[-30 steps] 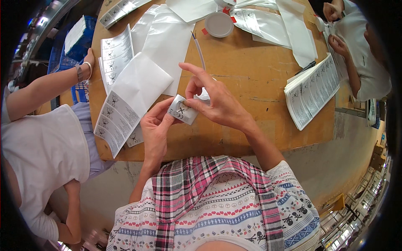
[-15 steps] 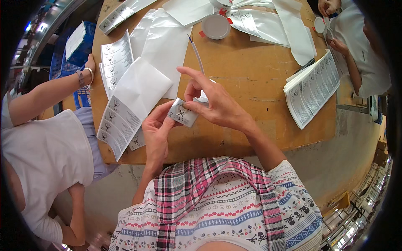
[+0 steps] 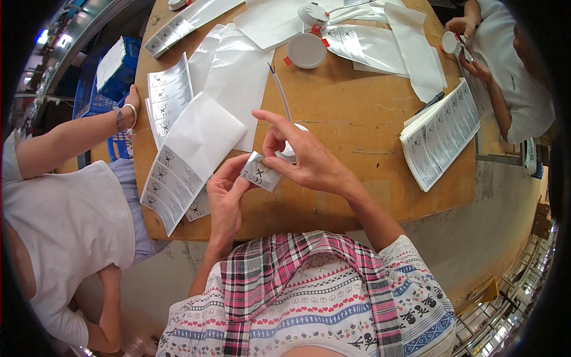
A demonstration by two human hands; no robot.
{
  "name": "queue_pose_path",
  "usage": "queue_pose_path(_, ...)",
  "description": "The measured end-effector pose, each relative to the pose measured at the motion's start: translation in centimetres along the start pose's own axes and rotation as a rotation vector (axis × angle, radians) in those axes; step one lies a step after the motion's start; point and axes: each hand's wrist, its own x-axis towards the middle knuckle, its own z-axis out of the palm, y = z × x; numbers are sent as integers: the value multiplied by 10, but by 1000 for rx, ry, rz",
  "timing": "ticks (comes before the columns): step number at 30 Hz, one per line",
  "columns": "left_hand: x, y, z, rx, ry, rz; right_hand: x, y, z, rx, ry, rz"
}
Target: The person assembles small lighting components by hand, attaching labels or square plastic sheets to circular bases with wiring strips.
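Close to the table's front edge, my left hand [image 3: 226, 196] pinches a small silver label [image 3: 262, 172] with dark print between thumb and fingers. The thumb of my right hand [image 3: 312, 156] presses the label's upper right edge, its index finger stretched out to the left. Whether anything lies under the label is hidden. Just behind my right hand a white rounded part [image 3: 289, 152] shows, mostly covered by the fingers. A white cable [image 3: 279, 92] with bare coloured wire ends rises beyond it.
Printed silver label sheets [image 3: 172, 184] and white backing paper lie left on the wooden table [image 3: 351, 125]. A label stack [image 3: 440, 137] with a black pen [image 3: 431, 102] sits right. White round lamps [image 3: 307, 50] stand at the back. Co-workers [image 3: 65, 220] flank both sides.
The view has shifted slightly, so the table appears lower. Both hands keep their grip on the label, with hardly any finger movement. The co-worker's hands at the right have shifted slightly.
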Motion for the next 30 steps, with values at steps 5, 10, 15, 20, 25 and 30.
queue_pose_path(5, 0, 0, -1, -2, -22, -8, 0, 1, -1, 1, -17, 4)
queue_pose_path(10, 0, 0, 0, -15, -32, -1, 1, -2, -2, -18, -21, -2)
queue_pose_path(15, -1, 1, 0, -64, -52, 1, 2, -6, -4, 32, -44, 28)
queue_pose_path(20, -1, -1, 0, -100, -49, -7, 0, -7, -3, 30, -39, 43)
queue_pose_path(25, 0, 2, 1, -104, -56, -18, 1, -10, -6, 48, -71, 55)
queue_pose_path(30, 0, 0, 0, -95, -65, -10, 1, -9, -6, 41, -65, 53)
